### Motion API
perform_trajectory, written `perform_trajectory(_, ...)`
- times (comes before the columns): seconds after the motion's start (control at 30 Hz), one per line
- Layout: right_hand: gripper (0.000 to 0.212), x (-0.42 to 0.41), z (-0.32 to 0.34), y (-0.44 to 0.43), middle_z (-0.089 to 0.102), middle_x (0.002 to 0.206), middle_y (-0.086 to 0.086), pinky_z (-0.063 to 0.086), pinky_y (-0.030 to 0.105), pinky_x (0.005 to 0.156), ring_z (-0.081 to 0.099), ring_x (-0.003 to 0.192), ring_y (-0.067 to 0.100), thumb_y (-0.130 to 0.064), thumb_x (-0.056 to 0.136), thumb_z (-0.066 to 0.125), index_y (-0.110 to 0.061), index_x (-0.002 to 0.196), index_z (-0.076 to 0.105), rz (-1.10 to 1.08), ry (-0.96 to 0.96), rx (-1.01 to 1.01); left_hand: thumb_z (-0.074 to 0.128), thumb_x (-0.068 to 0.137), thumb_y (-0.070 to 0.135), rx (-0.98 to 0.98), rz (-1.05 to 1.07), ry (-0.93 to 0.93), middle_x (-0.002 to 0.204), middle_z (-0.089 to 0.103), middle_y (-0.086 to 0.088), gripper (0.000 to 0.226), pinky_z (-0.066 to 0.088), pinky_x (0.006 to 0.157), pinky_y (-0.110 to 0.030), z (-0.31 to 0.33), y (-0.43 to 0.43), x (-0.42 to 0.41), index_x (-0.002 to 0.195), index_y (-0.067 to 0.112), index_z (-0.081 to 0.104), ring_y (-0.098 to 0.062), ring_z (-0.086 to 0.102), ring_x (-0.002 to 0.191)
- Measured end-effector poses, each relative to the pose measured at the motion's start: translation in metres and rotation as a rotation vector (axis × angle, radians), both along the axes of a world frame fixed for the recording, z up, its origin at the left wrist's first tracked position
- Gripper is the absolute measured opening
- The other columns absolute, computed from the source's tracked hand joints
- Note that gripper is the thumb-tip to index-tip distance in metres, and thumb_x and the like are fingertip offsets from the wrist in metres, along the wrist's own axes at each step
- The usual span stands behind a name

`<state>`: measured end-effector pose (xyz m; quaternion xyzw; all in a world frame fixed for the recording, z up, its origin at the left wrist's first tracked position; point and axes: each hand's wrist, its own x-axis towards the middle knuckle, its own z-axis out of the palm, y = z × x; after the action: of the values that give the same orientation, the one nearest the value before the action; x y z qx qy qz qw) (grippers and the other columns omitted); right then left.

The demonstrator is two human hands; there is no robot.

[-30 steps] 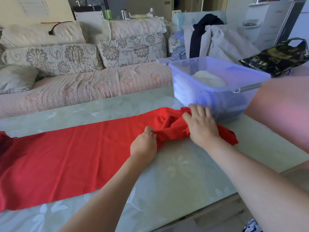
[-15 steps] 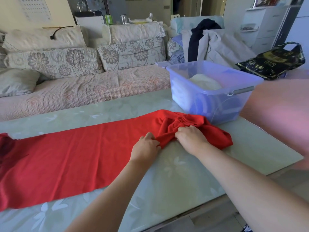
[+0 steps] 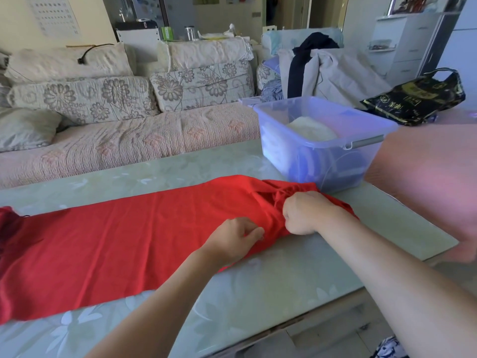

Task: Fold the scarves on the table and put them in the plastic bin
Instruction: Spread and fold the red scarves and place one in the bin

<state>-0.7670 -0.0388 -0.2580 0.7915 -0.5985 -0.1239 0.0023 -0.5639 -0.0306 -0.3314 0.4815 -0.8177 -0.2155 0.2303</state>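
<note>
Showing: what I see from the head camera, looking down over both bare forearms at a pale green tabletop (image 3: 258,293) printed with white flowers.
Scarf: one red scarf (image 3: 116,241) lies along the tabletop. It is spread flat from the left edge of my view and gathered into creased folds at its right end.
Left hand: my left hand (image 3: 232,239) rests on the scarf near its front edge, with the thumb and curled fingers pinching a fold of the cloth.
Right hand: my right hand (image 3: 304,213) is closed in a fist round the bunched right end of the scarf, knuckles up, just beside the left hand.
Bin: a see-through bluish plastic bin (image 3: 317,144) stands on the far right part of the tabletop, lid off, with a grey handle at its right rim. The scarf's bunched end lies just in front of its near wall; I cannot tell whether they touch.
Bin contents: a pale folded cloth (image 3: 312,127) lies inside, with darker shapes blurred behind the wall below it.
Beyond the tabletop: a sofa (image 3: 129,143) with flowered cushions runs behind. A heap of clothes (image 3: 335,71) sits to the right of it, and a black bag (image 3: 413,99) with gold print lies at the far right.
</note>
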Motion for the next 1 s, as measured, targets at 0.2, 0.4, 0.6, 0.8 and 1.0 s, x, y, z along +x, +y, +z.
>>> perform_trajectory(0.2,0.018,0.018,0.004,0.002,0.072,0.097,0.004,0.042,0.030,0.067,0.067,0.088,0.027,-0.018,0.085,0.049,-0.014,0.087,0.067,0.000,-0.014,-0.156,0.059,0.085,0.059,0.032,-0.040,-0.409,0.159,0.024,0.008,0.064,0.016,0.120,-0.044,-0.012,-0.005,-0.008,0.144,0.045,0.039,-0.018,0.014,0.148)
perform_trajectory(0.4,0.034,0.053,-0.033,-0.037,0.059,0.116,0.006,0.046,0.040,0.090,0.055,0.112,0.029,-0.002,0.089,0.045,-0.015,0.114,0.065,0.158,-0.414,-0.287,0.050,0.087,0.027,-0.035,0.033,-0.074,0.106,0.070,0.003,0.026,0.045,0.085,-0.031,-0.003,-0.022,0.001,0.099,0.027,0.073,-0.023,0.061,0.103)
perform_trajectory(0.6,0.032,0.052,-0.036,-0.087,0.060,0.118,0.007,0.040,0.041,0.095,0.055,0.116,0.029,-0.021,0.086,0.053,-0.016,0.117,0.059,-0.113,-0.137,-0.437,0.047,0.085,0.006,-0.135,0.234,-0.076,0.116,0.067,0.001,0.038,0.045,0.096,-0.032,-0.001,-0.074,0.023,0.114,0.021,0.067,-0.020,0.058,0.112)
perform_trajectory(0.8,0.025,0.047,-0.051,-0.121,0.063,0.115,0.003,0.040,0.037,0.088,0.053,0.112,0.028,-0.023,0.094,0.050,-0.023,0.109,0.071,-0.161,-0.129,-0.505,0.051,0.087,0.011,-0.128,0.223,-0.123,0.117,0.061,-0.002,0.031,0.047,0.093,-0.036,0.001,-0.125,0.017,0.113,0.021,0.064,-0.023,0.057,0.110)
perform_trajectory(1.0,0.034,0.049,-0.053,-0.139,0.050,0.122,0.009,0.040,0.032,0.072,0.057,0.108,0.030,-0.004,0.093,0.045,-0.008,0.119,0.067,-0.332,-0.024,-0.493,0.050,0.094,0.048,0.004,0.176,-0.473,0.151,0.034,-0.001,0.059,0.031,0.112,-0.049,-0.004,-0.149,-0.004,0.148,0.030,0.033,-0.026,0.030,0.139)
